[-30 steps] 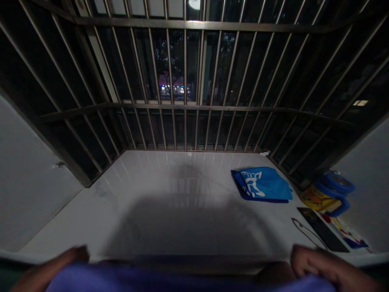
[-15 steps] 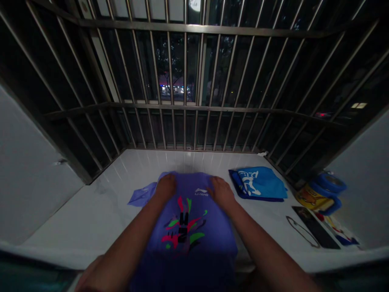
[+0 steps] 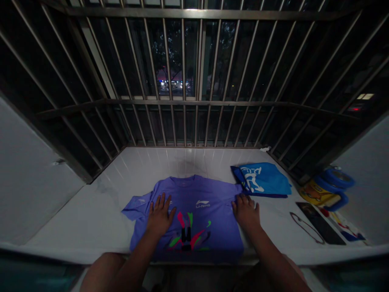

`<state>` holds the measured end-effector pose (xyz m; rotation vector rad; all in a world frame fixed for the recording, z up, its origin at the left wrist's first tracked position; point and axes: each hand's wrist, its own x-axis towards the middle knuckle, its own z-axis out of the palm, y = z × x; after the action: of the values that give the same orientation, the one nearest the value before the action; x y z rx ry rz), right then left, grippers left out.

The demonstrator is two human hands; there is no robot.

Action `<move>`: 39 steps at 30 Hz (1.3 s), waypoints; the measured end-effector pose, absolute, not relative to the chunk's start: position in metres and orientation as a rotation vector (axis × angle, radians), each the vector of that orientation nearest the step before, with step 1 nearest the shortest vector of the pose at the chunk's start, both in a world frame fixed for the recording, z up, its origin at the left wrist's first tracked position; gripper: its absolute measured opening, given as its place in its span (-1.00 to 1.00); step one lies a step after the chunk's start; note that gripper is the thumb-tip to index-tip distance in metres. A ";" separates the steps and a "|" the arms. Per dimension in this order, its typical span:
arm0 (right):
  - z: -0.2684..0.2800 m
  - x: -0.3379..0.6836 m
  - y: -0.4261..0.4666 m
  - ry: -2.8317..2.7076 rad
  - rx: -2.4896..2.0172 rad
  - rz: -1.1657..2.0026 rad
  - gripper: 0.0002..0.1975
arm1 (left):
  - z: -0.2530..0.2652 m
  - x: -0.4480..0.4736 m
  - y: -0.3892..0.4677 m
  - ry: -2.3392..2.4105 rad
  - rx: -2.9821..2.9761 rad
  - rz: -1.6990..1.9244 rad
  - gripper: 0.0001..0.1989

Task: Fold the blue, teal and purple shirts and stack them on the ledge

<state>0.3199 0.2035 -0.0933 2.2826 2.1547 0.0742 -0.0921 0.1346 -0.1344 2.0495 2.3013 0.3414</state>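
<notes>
A purple T-shirt (image 3: 190,194) with a white logo and a bright printed pattern lies front up on a white ledge (image 3: 100,211), its collar toward the window. My left hand (image 3: 160,215) rests flat on the shirt's left chest, fingers spread. At the shirt's right edge, just below the right sleeve, my right hand (image 3: 247,212) lies with fingers apart, touching the cloth. The left sleeve sticks out to the side, while the right sleeve reaches the folded blue garment (image 3: 269,180). The shirt's lower hem lies near the ledge's front edge, in shadow.
Metal window bars (image 3: 185,103) enclose the back and sides. On the right stand a yellow and blue container (image 3: 319,192), a dark flat rectangular item (image 3: 322,225) and a thin cord loop (image 3: 306,229). My bent knee (image 3: 103,267) shows below the ledge.
The shirt has come down from my raised hands and spread out on the ledge. My hands have moved nearer and lower, and the left one has opened flat on the cloth.
</notes>
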 end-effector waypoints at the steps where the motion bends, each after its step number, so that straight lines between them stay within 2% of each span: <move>1: -0.090 0.308 0.201 2.169 2.309 0.109 -0.40 | -0.134 -0.089 0.135 2.294 2.033 0.352 -0.35; 4: -0.081 0.257 0.196 2.382 2.212 0.034 -0.37 | -0.124 -0.088 0.143 2.284 1.972 0.434 -0.43; 7: -0.075 0.198 0.195 2.677 1.887 -0.247 -0.34 | -0.105 -0.109 0.155 2.345 1.918 0.494 -0.47; 10: -0.079 0.157 0.198 2.767 1.629 -0.488 -0.31 | -0.086 -0.152 0.158 2.490 1.799 0.345 -0.42; 12: -0.086 0.145 0.200 2.762 1.578 -0.555 -0.30 | -0.076 -0.186 0.154 2.544 1.694 0.247 -0.46; 15: -0.094 0.143 0.202 2.781 1.611 -0.547 -0.30 | -0.062 -0.231 0.143 2.498 1.623 0.163 -0.57; 20: -0.097 0.147 0.201 2.794 1.625 -0.546 -0.30 | -0.038 -0.268 0.139 2.362 1.611 0.167 -0.64; 25: -0.098 0.145 0.202 2.799 1.629 -0.540 -0.31 | -0.013 -0.245 0.152 2.399 1.573 0.303 -0.56; 29: -0.102 0.146 0.203 2.798 1.631 -0.520 -0.30 | 0.005 -0.196 0.139 1.869 1.666 0.716 -0.44; 31: -0.103 0.146 0.203 2.798 1.623 -0.515 -0.30 | 0.004 -0.177 0.122 1.611 1.660 0.908 -0.41; 33: -0.103 0.146 0.203 2.794 1.618 -0.516 -0.29 | -0.008 -0.170 0.102 1.661 1.680 0.947 -0.44; 39: -0.101 0.145 0.203 2.789 1.628 -0.507 -0.30 | -0.083 -0.186 0.061 1.843 1.886 0.703 -0.44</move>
<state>0.1447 0.2030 -0.1008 1.6279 2.7894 -0.5068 -0.1864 0.0613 -0.0827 1.8859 1.8426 0.7032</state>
